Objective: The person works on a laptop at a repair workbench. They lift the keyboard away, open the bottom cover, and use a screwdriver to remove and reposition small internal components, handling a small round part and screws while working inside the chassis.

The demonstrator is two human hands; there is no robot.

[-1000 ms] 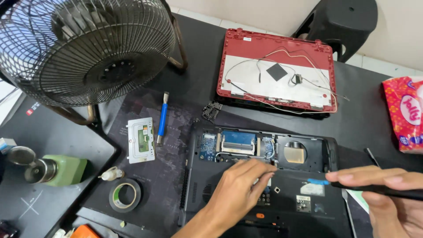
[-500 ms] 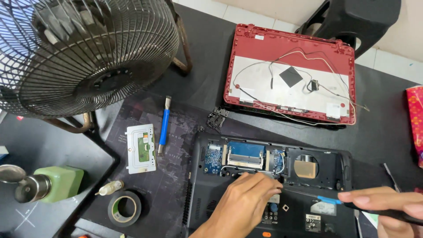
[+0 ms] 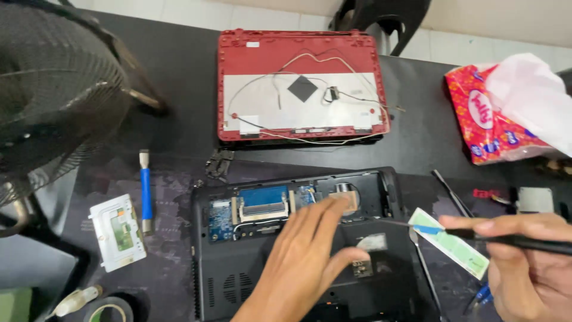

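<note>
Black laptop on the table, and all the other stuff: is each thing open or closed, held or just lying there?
Black laptop base: opened, circuit boards showing.
Red lid: detached, lying inside up, wires loose.
Left hand: flat on the laptop base, holding nothing.
Right hand: gripping a thin black tool, tip over the base.
Blue-handled tool: lying unused.
Tissue pack: open, tissue sticking out.
Tape roll: lying flat.

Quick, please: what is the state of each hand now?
Left hand: open, fingers spread over the black laptop base.
Right hand: closed, holding a thin black tool.

Matt black plastic laptop base (image 3: 238, 280)
</note>
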